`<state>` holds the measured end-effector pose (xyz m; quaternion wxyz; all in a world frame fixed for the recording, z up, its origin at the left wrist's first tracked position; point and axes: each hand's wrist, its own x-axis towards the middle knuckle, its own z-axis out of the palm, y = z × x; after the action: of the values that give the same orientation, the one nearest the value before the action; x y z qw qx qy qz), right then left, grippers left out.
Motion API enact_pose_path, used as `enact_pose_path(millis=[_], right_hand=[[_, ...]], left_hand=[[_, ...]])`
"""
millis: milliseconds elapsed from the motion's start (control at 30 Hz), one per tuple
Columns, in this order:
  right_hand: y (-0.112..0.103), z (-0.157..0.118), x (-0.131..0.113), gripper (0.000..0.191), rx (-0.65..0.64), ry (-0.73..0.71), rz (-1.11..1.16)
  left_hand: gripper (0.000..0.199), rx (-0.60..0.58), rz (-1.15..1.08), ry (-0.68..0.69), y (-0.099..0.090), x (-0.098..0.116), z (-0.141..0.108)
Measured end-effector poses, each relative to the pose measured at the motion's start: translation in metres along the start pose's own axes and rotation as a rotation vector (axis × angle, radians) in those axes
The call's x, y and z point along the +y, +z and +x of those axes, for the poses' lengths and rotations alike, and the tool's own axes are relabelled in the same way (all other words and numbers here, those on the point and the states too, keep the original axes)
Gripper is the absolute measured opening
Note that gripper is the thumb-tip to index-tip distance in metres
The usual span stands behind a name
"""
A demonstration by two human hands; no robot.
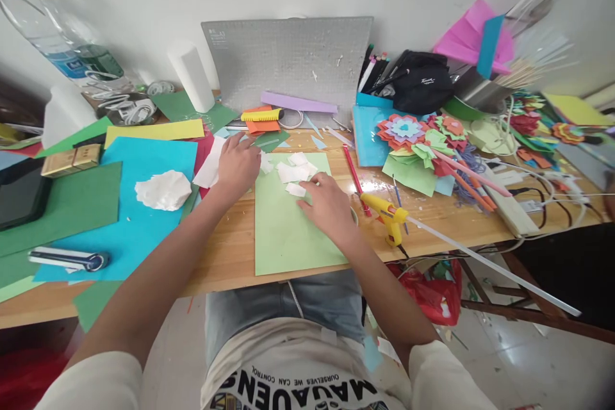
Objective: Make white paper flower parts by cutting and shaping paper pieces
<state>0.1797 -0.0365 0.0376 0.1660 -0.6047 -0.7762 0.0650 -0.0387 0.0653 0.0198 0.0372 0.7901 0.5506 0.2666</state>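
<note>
A light green sheet of paper lies at the table's front edge, with several torn white paper scraps near its top. Over the sheet, my right hand has thumb and forefinger apart, their tips close to a small scrap. My left hand rests just left of the sheet, fingers bent downward and slightly spread; its fingertips are partly hidden. A larger white paper piece lies beside its wrist. Crumpled white paper sits on a blue sheet farther left.
A yellow glue gun with a long glue stick and a red pen-like stick lie at right. Behind are a yellow cutter and a grey cutting mat against the wall. Paper flowers stand right; a stapler lies left.
</note>
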Motion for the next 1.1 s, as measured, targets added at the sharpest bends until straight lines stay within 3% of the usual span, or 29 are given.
enact_pose_path(millis=[100, 200, 333, 400, 500, 600, 700, 833, 967, 1100], right_hand=[[0.008, -0.002, 0.001, 0.019, -0.019, -0.079, -0.125], [0.012, -0.002, 0.003, 0.028, 0.043, -0.064, -0.044], [0.011, 0.002, 0.007, 0.022, 0.206, 0.057, 0.369], [0.01, 0.006, 0.006, 0.018, 0.248, 0.166, 0.671], [0.009, 0.013, 0.001, 0.022, 0.202, 0.359, 1.097], [0.006, 0.018, -0.008, 0.025, 0.137, 0.417, 1.312], [0.004, 0.021, -0.015, 0.029, 0.057, 0.373, 1.363], [0.007, 0.024, -0.017, 0.03, -0.039, 0.368, 1.339], [0.015, 0.023, -0.015, 0.027, 0.002, 0.388, 1.336], [0.02, 0.022, -0.013, 0.03, 0.064, 0.384, 1.308]], left_hand=[[0.041, -0.103, 0.062, 0.009, 0.004, 0.001, -0.008], [0.063, -0.102, -0.013, 0.043, -0.005, 0.01, -0.018], [0.049, -0.012, -0.23, 0.069, -0.022, 0.032, -0.025], [0.039, 0.012, -0.402, -0.025, -0.026, 0.045, -0.028], [0.036, -0.102, -0.775, -0.271, -0.027, 0.062, -0.032], [0.041, -0.182, -1.122, -0.469, -0.025, 0.071, -0.036], [0.039, -0.156, -1.203, -0.546, -0.023, 0.07, -0.038], [0.036, -0.159, -1.132, -0.487, -0.021, 0.064, -0.041], [0.037, -0.167, -1.153, -0.473, -0.018, 0.064, -0.047], [0.039, -0.09, -1.153, -0.471, -0.016, 0.067, -0.054]])
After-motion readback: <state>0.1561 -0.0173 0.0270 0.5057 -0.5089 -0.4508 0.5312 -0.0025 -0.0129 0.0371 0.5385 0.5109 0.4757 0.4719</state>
